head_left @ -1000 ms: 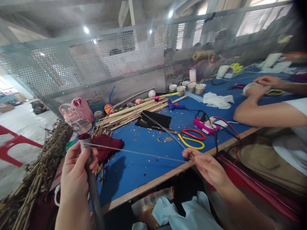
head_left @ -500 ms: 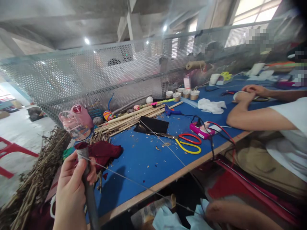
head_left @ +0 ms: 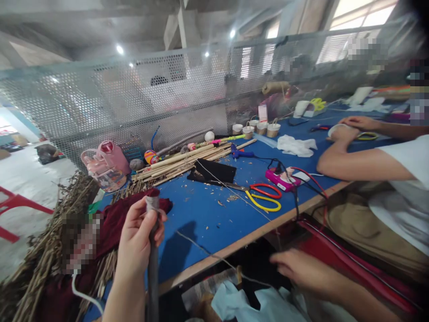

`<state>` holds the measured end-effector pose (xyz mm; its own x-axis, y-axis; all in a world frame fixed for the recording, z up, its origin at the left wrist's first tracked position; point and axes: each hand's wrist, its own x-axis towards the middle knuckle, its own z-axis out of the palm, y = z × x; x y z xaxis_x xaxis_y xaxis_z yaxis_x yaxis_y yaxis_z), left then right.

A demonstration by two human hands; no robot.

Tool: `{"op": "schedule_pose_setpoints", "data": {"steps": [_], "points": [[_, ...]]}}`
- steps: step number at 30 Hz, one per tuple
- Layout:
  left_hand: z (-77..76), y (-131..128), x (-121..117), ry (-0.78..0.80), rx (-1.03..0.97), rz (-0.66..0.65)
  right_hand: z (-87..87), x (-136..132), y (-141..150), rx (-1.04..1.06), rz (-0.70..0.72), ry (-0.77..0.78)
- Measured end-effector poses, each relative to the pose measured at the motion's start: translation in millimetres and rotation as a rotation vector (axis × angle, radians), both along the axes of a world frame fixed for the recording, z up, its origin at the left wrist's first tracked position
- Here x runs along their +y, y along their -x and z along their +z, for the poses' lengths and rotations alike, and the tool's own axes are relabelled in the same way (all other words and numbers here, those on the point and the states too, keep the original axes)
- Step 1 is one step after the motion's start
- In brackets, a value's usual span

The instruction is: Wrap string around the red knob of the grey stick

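Note:
My left hand is closed around a grey stick held upright near the table's front edge. Grey twine wraps its upper end, and dark red material shows at the tip. From there a strand of twine droops to the right over the edge. My right hand hovers in front of the table, above light blue cloth at my lap. Motion smears its fingers, so whether they grip the twine is unclear. Behind the left hand lies dark red cloth.
Large scissors lie beside black fabric on the blue table. Behind are wooden sticks, a blue glue gun and a pink power strip. Dried stalks fill the left. A co-worker's arm rests at right.
My left hand has moved right with the stick. My right hand has risen slightly, and the twine, taut before, now sags.

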<state>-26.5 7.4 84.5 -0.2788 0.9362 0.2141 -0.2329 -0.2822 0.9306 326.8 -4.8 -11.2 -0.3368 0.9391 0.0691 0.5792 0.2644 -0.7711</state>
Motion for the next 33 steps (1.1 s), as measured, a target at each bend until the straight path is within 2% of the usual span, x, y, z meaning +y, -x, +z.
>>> {"op": "schedule_pose_setpoints", "data": {"steps": [2,3,5,6,7,8,10,12,13,16,20,24,25,28,30,33], "points": [[1.0,-8,0,0.001,0.002,-0.049,37.0,10,18,-0.052,0.112,-0.123],[1.6,-12,-1,-0.003,0.004,-0.069,56.1,15,30,0.001,0.078,-0.252],[2.6,-20,-2,-0.012,0.018,-0.097,88.7,26,58,0.25,-0.101,-0.539],[2.9,-25,-3,-0.01,0.029,-0.103,100.5,33,75,0.363,-0.131,-0.556],[3.0,-30,-3,-0.006,0.043,-0.101,109.1,40,92,0.445,-0.081,-0.481],[3.1,-35,-4,0.001,0.062,-0.088,114.8,48,110,0.509,0.04,-0.355],[3.4,-44,-5,0.019,0.105,-0.025,120.1,62,142,0.559,0.354,-0.083],[4.1,-50,-7,0.034,0.15,0.066,121.5,73,165,0.527,0.513,0.068],[4.6,-52,-8,0.039,0.171,0.111,121.8,76,171,0.501,0.518,0.092],[4.8,-54,-10,0.049,0.219,0.204,122.3,79,177,0.479,0.402,0.091],[0.5,-55,-10,0.078,0.245,0.219,120.7,76,171,0.541,0.457,0.134],[-4.5,-57,-10,0.096,0.293,0.247,120.9,75,168,0.594,0.372,0.102],[-5.5,-58,-10,0.098,0.313,0.242,121.9,75,167,0.68,0.367,0.158],[-8.4,-58,-11,0.099,0.35,0.223,125.5,75,165,0.951,0.393,0.492],[-10.0,-57,-11,0.101,0.35,0.23,125.4,75,164,1.002,0.4,0.657],[-10.3,-53,-12,0.111,0.315,0.243,116.9,76,164,0.966,0.442,0.694]]}}
